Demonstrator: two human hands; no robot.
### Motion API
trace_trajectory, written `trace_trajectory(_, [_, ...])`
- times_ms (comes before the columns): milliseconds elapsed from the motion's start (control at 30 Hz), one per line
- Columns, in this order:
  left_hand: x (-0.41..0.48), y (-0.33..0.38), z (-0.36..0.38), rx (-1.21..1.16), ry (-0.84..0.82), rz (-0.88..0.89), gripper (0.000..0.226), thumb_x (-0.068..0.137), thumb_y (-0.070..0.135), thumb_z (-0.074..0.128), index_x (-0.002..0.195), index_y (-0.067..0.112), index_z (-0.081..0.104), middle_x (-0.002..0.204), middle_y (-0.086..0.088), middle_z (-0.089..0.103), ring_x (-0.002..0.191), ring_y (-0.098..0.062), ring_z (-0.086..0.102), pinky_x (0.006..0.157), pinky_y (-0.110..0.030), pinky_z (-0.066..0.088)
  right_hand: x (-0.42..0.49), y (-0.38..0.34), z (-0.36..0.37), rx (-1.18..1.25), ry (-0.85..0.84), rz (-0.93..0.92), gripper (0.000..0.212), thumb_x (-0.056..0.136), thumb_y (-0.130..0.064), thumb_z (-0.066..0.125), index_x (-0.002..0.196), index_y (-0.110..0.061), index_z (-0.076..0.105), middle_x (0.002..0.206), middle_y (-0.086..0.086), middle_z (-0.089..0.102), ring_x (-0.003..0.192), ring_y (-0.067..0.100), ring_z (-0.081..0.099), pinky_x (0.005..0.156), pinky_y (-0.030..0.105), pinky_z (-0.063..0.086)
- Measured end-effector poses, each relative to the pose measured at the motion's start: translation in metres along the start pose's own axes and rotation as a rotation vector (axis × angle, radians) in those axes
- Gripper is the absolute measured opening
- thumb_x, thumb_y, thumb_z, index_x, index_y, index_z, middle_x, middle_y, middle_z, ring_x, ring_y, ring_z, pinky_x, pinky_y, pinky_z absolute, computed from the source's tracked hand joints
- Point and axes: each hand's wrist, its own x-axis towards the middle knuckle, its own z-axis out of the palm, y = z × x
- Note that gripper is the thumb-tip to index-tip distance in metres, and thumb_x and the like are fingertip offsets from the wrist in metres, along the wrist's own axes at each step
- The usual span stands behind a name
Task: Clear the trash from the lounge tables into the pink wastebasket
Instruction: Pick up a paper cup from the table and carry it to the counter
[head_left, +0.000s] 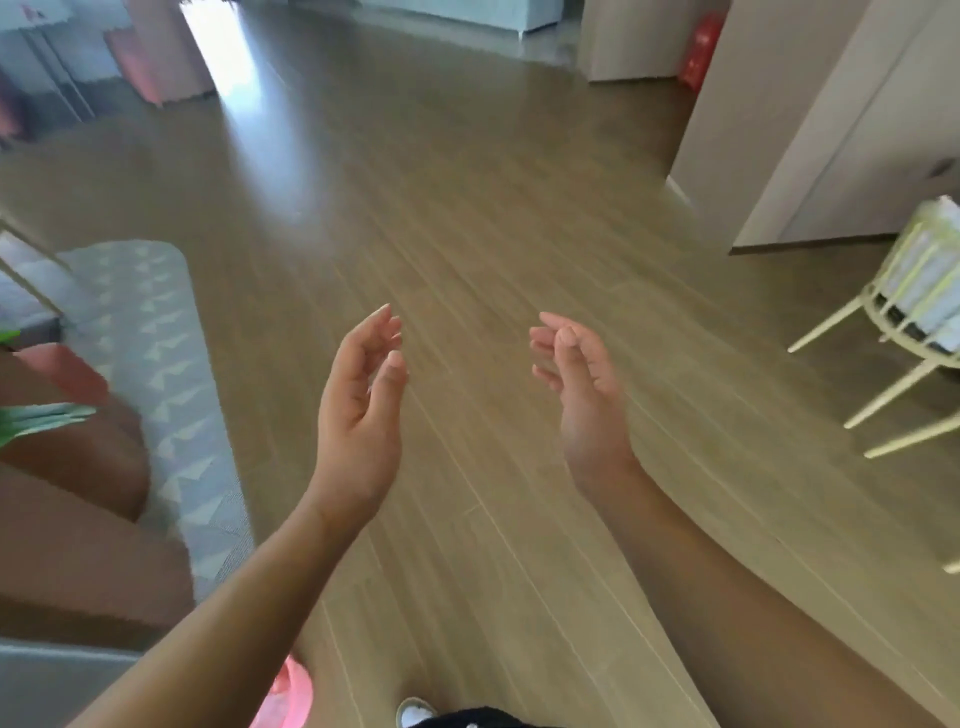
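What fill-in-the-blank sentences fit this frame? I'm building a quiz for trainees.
1. Both the left hand and the right hand hold ____.
2. The patterned rug lies on the person's ____ side.
3. The pale chair stands on the ____ floor.
4. The pink object shows under the ____ forearm.

Missing words: nothing; left; wooden; left

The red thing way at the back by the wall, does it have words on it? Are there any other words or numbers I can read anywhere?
Red thing by the far wall: pale marks show on it, but they are too blurred to read.
Basket on legs at the right: no writing shows.
Rug: only a pattern of pale shapes, no words.
Left hand and right hand: both empty, nothing printed in them.
So no text here can be read.
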Motion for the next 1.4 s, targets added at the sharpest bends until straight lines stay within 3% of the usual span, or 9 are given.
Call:
trace_trajectory(133, [-0.020,0.020,0.101,-0.083,-0.157,0.015,0.047,0.096,0.048,0.052,0.142,0.033,0.055,0.145,0.009,0.063,0.139,-0.008,0.057,0.117,-0.057,0.045,-0.011,-0.025,-0.107,-0.031,0.134,-0.050,0.044,0.091,-0.061,0.052,0.121,-0.032,0.068,0.120,-0.010,0.073,0.123,0.010,0.067,0.113,0.038,0.051])
trace_trajectory(300, [-0.062,0.048,0.225,-0.213,-0.337,0.008,0.059,0.092,0.049,0.053,0.145,0.024,0.051,0.147,0.006,0.059,0.141,-0.009,0.055,0.120,-0.052,0.044,-0.038,-0.058,-0.242,-0.072,0.311,-0.114,0.057,0.089,-0.061,0.052,0.125,-0.020,0.067,0.123,-0.003,0.072,0.124,0.012,0.066,0.113,0.038,0.051])
trace_trajectory(533, [-0.131,0.086,0.371,-0.263,-0.615,0.042,0.060,0.095,0.052,0.050,0.148,0.026,0.047,0.153,0.007,0.054,0.143,-0.005,0.052,0.122,-0.047,0.043,-0.088,-0.096,-0.399,-0.127,0.553,-0.158,0.053,0.091,-0.061,0.054,0.125,-0.025,0.070,0.124,-0.007,0.074,0.126,0.011,0.065,0.115,0.045,0.049])
trace_trajectory(667, [-0.162,0.102,0.440,-0.289,-0.743,0.057,0.060,0.096,0.052,0.049,0.149,0.024,0.049,0.153,0.007,0.055,0.142,-0.005,0.053,0.121,-0.046,0.044,-0.110,-0.108,-0.462,-0.121,0.678,-0.163,0.046,0.091,-0.062,0.056,0.121,-0.032,0.071,0.126,-0.006,0.074,0.128,0.012,0.065,0.117,0.049,0.047])
trace_trajectory(767, [-0.182,0.107,0.493,-0.317,-0.827,0.066,0.060,0.097,0.052,0.048,0.149,0.023,0.050,0.151,0.008,0.056,0.142,-0.006,0.053,0.120,-0.048,0.045,-0.124,-0.113,-0.507,-0.146,0.775,-0.169,0.049,0.092,-0.062,0.055,0.123,-0.028,0.071,0.124,-0.009,0.074,0.126,0.011,0.066,0.116,0.048,0.048])
trace_trajectory(1000, [-0.218,0.113,0.636,-0.422,-1.035,0.050,0.053,0.099,0.049,0.050,0.147,0.025,0.052,0.149,0.016,0.057,0.141,-0.005,0.054,0.119,-0.051,0.045,-0.131,-0.132,-0.621,-0.175,0.989,-0.201,0.049,0.090,-0.060,0.054,0.121,-0.026,0.070,0.124,-0.004,0.074,0.124,0.011,0.066,0.113,0.043,0.051])
trace_trajectory(1167, [-0.227,0.121,0.754,-0.475,-1.196,0.022,0.057,0.098,0.052,0.051,0.148,0.023,0.053,0.149,0.017,0.057,0.142,-0.005,0.053,0.119,-0.050,0.045,-0.111,-0.148,-0.702,-0.225,1.119,-0.195,0.046,0.093,-0.061,0.050,0.122,-0.032,0.071,0.122,-0.014,0.075,0.123,0.006,0.066,0.105,0.034,0.051])
trace_trajectory(1400, [-0.236,0.148,0.898,-0.544,-1.385,0.041,0.049,0.100,0.052,0.052,0.144,0.031,0.055,0.147,0.021,0.059,0.144,-0.006,0.051,0.120,-0.052,0.044,-0.086,-0.176,-0.804,-0.285,1.313,-0.223,0.048,0.092,-0.063,0.048,0.124,-0.033,0.070,0.124,-0.014,0.073,0.126,0.008,0.065,0.110,0.039,0.051])
